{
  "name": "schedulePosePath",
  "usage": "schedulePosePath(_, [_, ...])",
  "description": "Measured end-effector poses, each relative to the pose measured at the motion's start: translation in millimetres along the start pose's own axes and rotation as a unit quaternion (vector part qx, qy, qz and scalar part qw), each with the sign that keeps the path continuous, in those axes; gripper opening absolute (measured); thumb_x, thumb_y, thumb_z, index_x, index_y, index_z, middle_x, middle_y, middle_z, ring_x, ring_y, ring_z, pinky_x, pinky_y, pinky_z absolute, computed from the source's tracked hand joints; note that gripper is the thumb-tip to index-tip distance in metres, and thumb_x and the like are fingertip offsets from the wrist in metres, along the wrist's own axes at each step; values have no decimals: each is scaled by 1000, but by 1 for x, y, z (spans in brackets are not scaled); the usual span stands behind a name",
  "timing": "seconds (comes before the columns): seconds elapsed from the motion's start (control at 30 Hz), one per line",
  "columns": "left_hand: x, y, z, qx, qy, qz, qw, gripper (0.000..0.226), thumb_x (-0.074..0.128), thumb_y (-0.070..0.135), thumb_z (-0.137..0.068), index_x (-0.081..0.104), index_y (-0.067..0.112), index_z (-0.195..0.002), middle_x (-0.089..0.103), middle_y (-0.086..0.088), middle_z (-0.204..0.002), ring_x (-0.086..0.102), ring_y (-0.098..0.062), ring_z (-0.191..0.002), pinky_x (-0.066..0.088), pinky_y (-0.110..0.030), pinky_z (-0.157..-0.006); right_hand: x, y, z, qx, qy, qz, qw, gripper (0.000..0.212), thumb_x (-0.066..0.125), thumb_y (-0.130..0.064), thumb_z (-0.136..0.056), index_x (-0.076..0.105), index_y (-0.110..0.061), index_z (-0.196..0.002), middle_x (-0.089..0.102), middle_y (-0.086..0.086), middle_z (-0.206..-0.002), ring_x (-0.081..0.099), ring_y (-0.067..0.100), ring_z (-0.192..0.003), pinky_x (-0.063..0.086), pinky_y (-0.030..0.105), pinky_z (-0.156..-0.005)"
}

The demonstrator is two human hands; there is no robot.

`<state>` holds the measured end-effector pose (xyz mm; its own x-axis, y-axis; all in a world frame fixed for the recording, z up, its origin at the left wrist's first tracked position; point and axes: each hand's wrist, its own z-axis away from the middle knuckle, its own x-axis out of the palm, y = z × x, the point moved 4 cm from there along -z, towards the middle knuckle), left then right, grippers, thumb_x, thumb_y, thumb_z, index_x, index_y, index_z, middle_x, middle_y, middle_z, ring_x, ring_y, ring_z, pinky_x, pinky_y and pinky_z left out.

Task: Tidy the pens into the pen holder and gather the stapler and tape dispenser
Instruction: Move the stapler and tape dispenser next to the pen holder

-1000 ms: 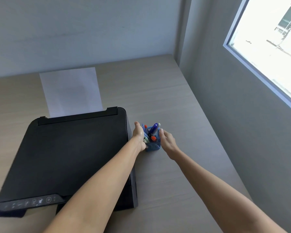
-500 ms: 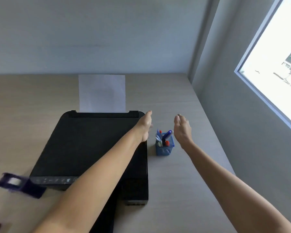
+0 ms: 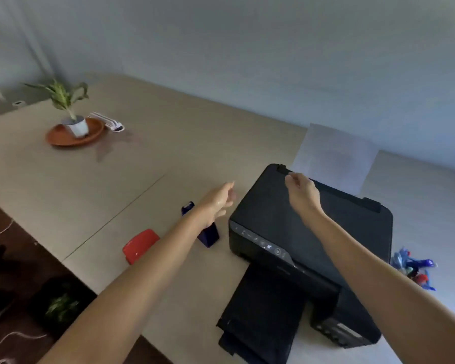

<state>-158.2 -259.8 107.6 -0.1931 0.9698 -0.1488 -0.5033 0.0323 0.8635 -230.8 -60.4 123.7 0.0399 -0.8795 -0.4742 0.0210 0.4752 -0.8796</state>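
Pens (image 3: pixel 411 269) sit in holder; red stapler (image 3: pixel 140 245), blue tape dispenser (image 3: pixel 208 233) ungathered on tabletop (image 3: pixel 142 166). Left hand (image 3: pixel 217 200), right hand (image 3: pixel 301 190) empty, loosely open.

Soft, dim daylight falls from the right; the whole scene smears with motion blur, worst on the blue mesh pen holder (image 3: pixel 411 269), and edges bow outward.

The dark blue tape dispenser (image 3: pixel 208 236) is crossed by the left forearm just behind the left hand (image 3: pixel 218 200), so only its two ends show. To the right of the right hand (image 3: pixel 302 193), the blue pen holder (image 3: pixel 411 270) is motion-blurred and partly hidden behind the right forearm; its pens cannot be counted. Both hands are blurred, so finger positions are uncertain.
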Motion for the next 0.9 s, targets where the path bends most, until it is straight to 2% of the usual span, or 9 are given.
schedulePosePath(0.13, [-104, -56, -2, 15, 77, -115, 990, 28, 46, 31, -96, 60, 14, -113, 58, -6, -118, 53, -20, -114, 40, -34, -99, 95, -31, 12, -26, -92, 20, 995, 41, 49, -28, -96, 52, -14, -134, 61, 6, -128, 56, 20, -115, 40, 26, -87])
schedulePosePath(0.2, [-151, -89, 1, -15, 109, -182, 977, 50, 51, 30, -95, 46, 3, -137, 49, -12, -140, 43, -24, -134, 33, -35, -110, 144, -40, 19, -39, -137, 58, 988, 42, 51, -23, -95, 49, -12, -136, 59, 9, -131, 57, 22, -117, 43, 26, -87])
schedulePosePath(0.27, [-190, -121, 1, -63, 123, -274, 952, 61, 51, 30, -95, 33, 0, -145, 35, -16, -154, 33, -27, -143, 27, -33, -114, 189, -40, 26, -37, -179, 109, 977, 46, 53, -19, -94, 45, -9, -139, 57, 11, -134, 58, 25, -116, 45, 27, -84])
schedulePosePath(0.4, [-231, -171, -16, -109, 88, -326, 935, 32, 52, 30, -92, 61, 2, -105, 65, -17, -111, 61, -33, -112, 42, -32, -81, 252, -11, 29, 16, -236, 226, 945, 50, 65, -30, -85, 48, -2, -123, 60, 16, -112, 60, 27, -87, 47, 30, -58])
schedulePosePath(0.47, [-238, -189, -25, -115, 70, -315, 939, 28, 54, 31, -91, 64, 5, -95, 67, -14, -100, 64, -32, -104, 43, -32, -78, 269, 7, 29, 36, -265, 276, 923, 48, 72, -32, -80, 49, -5, -114, 58, 12, -105, 55, 22, -79, 38, 25, -49])
schedulePosePath(0.53, [-242, -198, -31, -109, 61, -269, 955, 22, 58, 27, -90, 64, 6, -95, 64, -10, -94, 64, -30, -100, 41, -29, -76, 280, 21, 29, 46, -270, 305, 912, 54, 75, -27, -79, 47, -7, -121, 56, 11, -113, 55, 25, -87, 38, 26, -54])
schedulePosePath(0.63, [-247, -205, -35, -115, 33, -184, 976, 23, 60, 19, -91, 65, 3, -106, 64, -8, -97, 60, -23, -92, 42, -27, -78, 286, 35, 25, 85, -223, 312, 920, 57, 78, -26, -76, 48, -8, -121, 60, 12, -115, 55, 23, -84, 45, 30, -60])
schedulePosePath(0.8, [-253, -208, -33, -144, 14, -50, 988, 7, 55, 11, -93, 59, 13, -89, 59, -4, -81, 53, -14, -69, 39, -25, -61, 289, 36, 21, 93, -208, 310, 923, 52, 73, -33, -80, 52, -6, -119, 63, 12, -107, 58, 22, -81, 47, 31, -60])
schedulePosePath(0.9, [-257, -196, -31, -145, 0, 35, 989, 14, 53, 8, -95, 57, 9, -108, 61, -6, -87, 57, -17, -75, 46, -29, -72, 284, 25, 25, 125, -201, 224, 945, 46, 73, -30, -79, 53, -5, -112, 64, 12, -101, 65, 28, -87, 58, 41, -71])
